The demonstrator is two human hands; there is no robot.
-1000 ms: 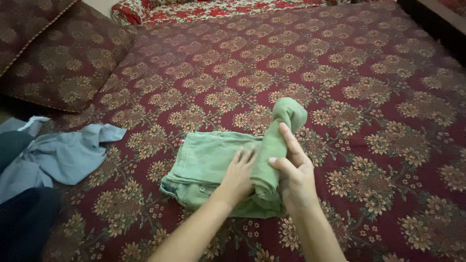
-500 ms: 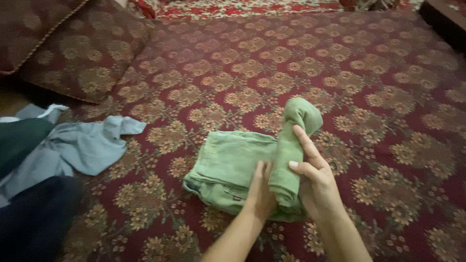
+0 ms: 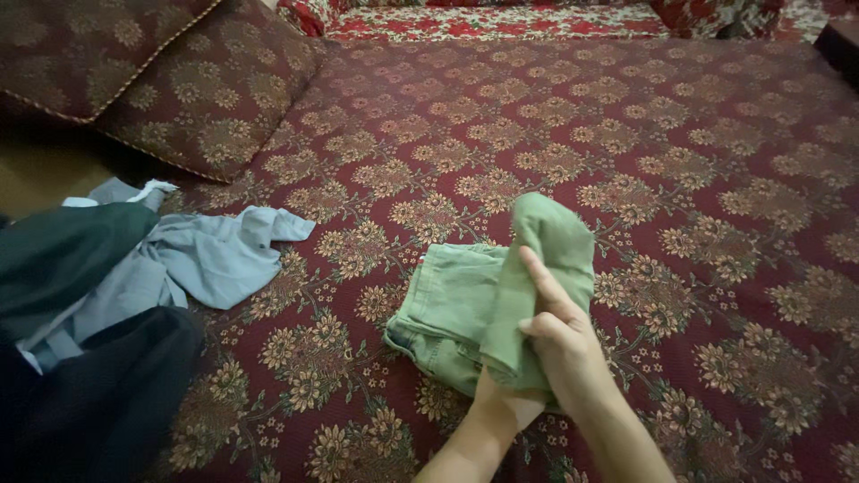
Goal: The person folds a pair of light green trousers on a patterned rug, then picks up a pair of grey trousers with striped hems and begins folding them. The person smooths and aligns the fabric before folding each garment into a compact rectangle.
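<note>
The right hand (image 3: 559, 344) grips a raised fold of the green trousers (image 3: 447, 309) on the patterned bed (image 3: 716, 161), while the left hand (image 3: 501, 398), fingers hidden, sits beneath the cloth.

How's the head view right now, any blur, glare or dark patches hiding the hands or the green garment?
Head view: sharp, no glare; light is dim and warm. The green garment and right hand read clearly; the left hand is mostly hidden under the fold. The dark clothes at lower left sink into shadow, with no detail.
</note>
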